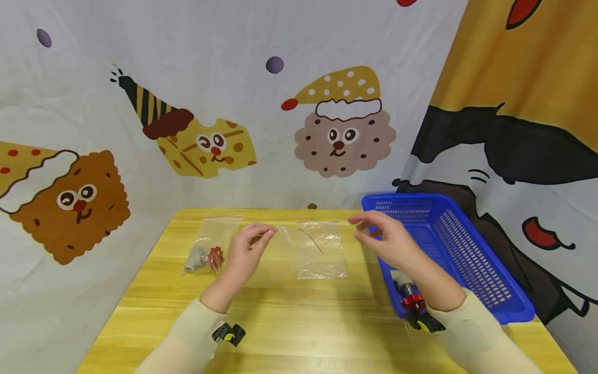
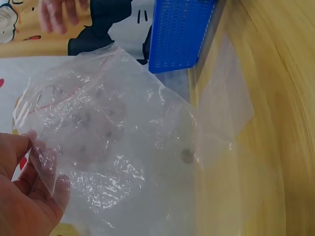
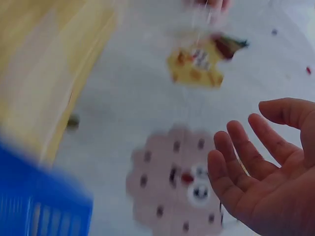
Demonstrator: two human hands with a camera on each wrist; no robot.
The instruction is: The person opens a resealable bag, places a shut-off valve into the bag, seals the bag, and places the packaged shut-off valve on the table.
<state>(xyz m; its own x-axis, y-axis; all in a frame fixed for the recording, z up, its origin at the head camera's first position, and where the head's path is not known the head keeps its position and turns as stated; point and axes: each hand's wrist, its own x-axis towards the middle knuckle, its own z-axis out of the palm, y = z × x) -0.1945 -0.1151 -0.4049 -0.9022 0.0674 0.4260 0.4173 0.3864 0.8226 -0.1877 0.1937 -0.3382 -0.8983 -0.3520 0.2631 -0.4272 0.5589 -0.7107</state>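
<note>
My left hand [image 1: 248, 249] pinches the edge of a clear zip bag [image 2: 142, 132] with a red seal line, holding it up above the table. No contents show inside that bag. To its right, my right hand [image 1: 390, 239] is raised near the blue basket's left rim, its fingers [image 3: 246, 152] loosely spread with nothing between them. Another clear zip bag [image 1: 322, 265] lies flat on the table, partly behind the held one. At the left, a third zip bag [image 1: 219, 228] lies with a grey piece [image 1: 196, 258] and a red piece [image 1: 215, 258] inside.
A blue perforated basket [image 1: 472, 249] stands at the right of the wooden table [image 1: 289, 332]. In its near left corner sits an item with metal and red parts [image 1: 411, 296], partly hidden by my right arm. Behind the table hangs a cartoon-printed cloth [image 1: 261, 31].
</note>
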